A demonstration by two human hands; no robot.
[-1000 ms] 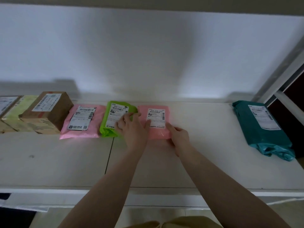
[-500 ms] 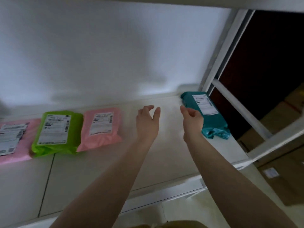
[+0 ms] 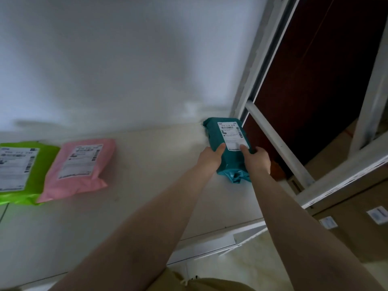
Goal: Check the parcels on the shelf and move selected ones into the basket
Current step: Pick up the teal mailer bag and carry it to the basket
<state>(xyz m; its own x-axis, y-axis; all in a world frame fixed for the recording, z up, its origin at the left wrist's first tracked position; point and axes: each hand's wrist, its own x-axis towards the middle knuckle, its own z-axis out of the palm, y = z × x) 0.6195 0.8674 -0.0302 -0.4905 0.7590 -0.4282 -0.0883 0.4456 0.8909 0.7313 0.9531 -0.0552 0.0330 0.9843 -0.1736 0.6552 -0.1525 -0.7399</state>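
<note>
A teal plastic parcel [image 3: 218, 133] with a white label lies at the right end of the white shelf [image 3: 147, 185], near the wall. My left hand [image 3: 211, 157] grips its left side, thumb on top by the label. My right hand [image 3: 257, 159] grips its right side, thumb pressing the label's lower edge. A pink parcel [image 3: 79, 169] and a green parcel [image 3: 19, 173] lie flat on the shelf to the left, touching each other. No basket is in view.
White metal shelf posts and rails [image 3: 279, 143] stand right of the teal parcel, with a dark brown panel behind. Brown cardboard boxes [image 3: 357, 227] with white labels sit low on the right. The shelf's front edge [image 3: 210, 242] runs below my arms.
Both hands left the pink parcel, swung right across the shelf and closed on the two sides of the teal parcel. The view turned right; the boxes at the left went out of sight.
</note>
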